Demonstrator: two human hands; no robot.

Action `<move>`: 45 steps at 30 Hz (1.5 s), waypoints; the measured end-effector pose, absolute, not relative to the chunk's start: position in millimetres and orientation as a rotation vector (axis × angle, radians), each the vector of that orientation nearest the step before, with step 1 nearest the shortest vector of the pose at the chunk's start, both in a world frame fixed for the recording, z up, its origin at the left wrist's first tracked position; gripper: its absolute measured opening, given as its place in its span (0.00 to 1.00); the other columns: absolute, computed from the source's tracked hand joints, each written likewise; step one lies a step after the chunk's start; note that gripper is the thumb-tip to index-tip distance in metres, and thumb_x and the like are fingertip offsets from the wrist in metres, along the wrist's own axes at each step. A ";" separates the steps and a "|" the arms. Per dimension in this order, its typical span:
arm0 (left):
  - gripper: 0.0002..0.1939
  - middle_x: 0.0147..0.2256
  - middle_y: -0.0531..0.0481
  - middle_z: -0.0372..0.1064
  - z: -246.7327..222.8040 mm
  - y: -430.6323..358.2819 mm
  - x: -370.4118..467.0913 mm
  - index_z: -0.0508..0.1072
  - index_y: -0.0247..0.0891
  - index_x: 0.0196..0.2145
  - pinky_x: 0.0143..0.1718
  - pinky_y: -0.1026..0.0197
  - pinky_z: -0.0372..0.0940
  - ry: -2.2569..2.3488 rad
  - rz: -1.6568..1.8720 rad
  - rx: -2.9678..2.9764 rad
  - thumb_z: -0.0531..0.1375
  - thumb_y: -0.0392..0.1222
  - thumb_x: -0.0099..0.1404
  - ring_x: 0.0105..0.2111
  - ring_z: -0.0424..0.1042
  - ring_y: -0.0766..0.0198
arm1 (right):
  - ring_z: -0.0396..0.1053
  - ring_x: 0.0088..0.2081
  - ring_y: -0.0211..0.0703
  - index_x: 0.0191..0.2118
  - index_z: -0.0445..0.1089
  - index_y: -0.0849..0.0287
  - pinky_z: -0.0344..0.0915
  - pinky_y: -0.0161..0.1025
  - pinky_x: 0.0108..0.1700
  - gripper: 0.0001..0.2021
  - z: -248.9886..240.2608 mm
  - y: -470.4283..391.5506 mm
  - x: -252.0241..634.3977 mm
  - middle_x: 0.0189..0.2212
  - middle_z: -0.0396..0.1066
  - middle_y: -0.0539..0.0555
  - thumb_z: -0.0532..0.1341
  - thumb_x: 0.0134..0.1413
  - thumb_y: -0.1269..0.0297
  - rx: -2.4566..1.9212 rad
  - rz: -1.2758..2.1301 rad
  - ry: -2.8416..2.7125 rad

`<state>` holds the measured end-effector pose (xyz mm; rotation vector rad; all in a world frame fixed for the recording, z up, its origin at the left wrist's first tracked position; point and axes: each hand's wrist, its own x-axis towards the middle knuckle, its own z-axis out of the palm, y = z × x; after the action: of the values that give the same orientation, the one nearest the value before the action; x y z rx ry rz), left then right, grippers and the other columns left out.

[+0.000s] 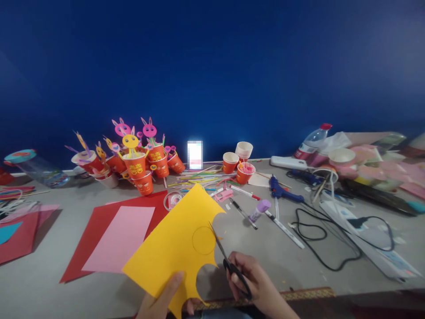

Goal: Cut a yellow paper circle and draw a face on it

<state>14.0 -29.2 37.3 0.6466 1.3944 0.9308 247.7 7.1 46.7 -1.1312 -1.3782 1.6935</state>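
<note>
My left hand grips a sheet of yellow paper by its lower edge, thumb on top. Curved bites are cut out of the sheet's right side, and a drawn circle outline shows near that edge. In my right hand is a pair of scissors with black handles, fingers wrapped through the loops. The blades point up and left, their tips at the paper's right edge beside the circle.
Red cups with paper rabbits stand at back left. Red paper and pink paper lie left. A blue glue gun, glue stick, markers, cable and power strip lie right. Behind is a blue wall.
</note>
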 end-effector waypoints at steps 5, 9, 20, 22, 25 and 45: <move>0.30 0.19 0.43 0.74 41.7 -27.1 12.2 0.78 0.35 0.22 0.31 0.58 0.70 1.265 0.908 0.722 0.64 0.68 0.56 0.24 0.75 0.54 | 0.52 0.15 0.32 0.26 0.58 0.55 0.50 0.31 0.19 0.29 44.8 5.6 249.1 0.14 0.62 0.45 0.60 0.49 0.31 -1.120 1.680 -1.381; 0.31 0.19 0.43 0.74 46.5 -25.2 11.3 0.78 0.34 0.22 0.31 0.60 0.70 1.294 0.880 0.747 0.63 0.70 0.55 0.24 0.74 0.55 | 0.53 0.15 0.32 0.26 0.58 0.55 0.50 0.31 0.20 0.29 46.1 6.1 249.4 0.14 0.62 0.45 0.60 0.49 0.31 -1.137 1.674 -1.394; 0.30 0.19 0.43 0.74 42.1 -21.5 0.4 0.78 0.34 0.22 0.32 0.58 0.71 1.297 0.853 0.795 0.63 0.69 0.56 0.23 0.74 0.54 | 0.55 0.16 0.33 0.25 0.59 0.56 0.52 0.32 0.20 0.31 47.5 7.9 251.1 0.13 0.62 0.45 0.58 0.46 0.28 -1.182 1.647 -1.446; 0.30 0.19 0.44 0.74 42.4 -21.3 0.2 0.79 0.34 0.24 0.33 0.57 0.71 1.307 0.854 0.764 0.64 0.69 0.54 0.23 0.74 0.54 | 0.55 0.16 0.33 0.25 0.59 0.56 0.51 0.32 0.20 0.31 47.3 7.5 251.2 0.13 0.61 0.45 0.58 0.46 0.27 -1.188 1.648 -1.450; 0.30 0.18 0.44 0.74 43.9 -20.9 -0.2 0.79 0.34 0.24 0.33 0.57 0.72 1.306 0.858 0.748 0.65 0.69 0.53 0.23 0.75 0.53 | 0.54 0.16 0.33 0.25 0.58 0.55 0.50 0.31 0.20 0.32 46.8 7.3 251.7 0.13 0.61 0.45 0.57 0.46 0.27 -1.178 1.660 -1.448; 0.28 0.16 0.46 0.72 63.4 -7.4 -14.1 0.77 0.34 0.26 0.29 0.57 0.71 1.266 0.755 0.717 0.68 0.67 0.51 0.21 0.74 0.55 | 0.55 0.15 0.31 0.25 0.57 0.55 0.48 0.30 0.19 0.32 44.1 7.6 257.9 0.13 0.62 0.44 0.62 0.41 0.28 -1.181 1.778 -1.380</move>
<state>-14.1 -7.4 63.4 0.7174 1.2661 0.7548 257.9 7.6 44.1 -1.1807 -1.3805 1.7779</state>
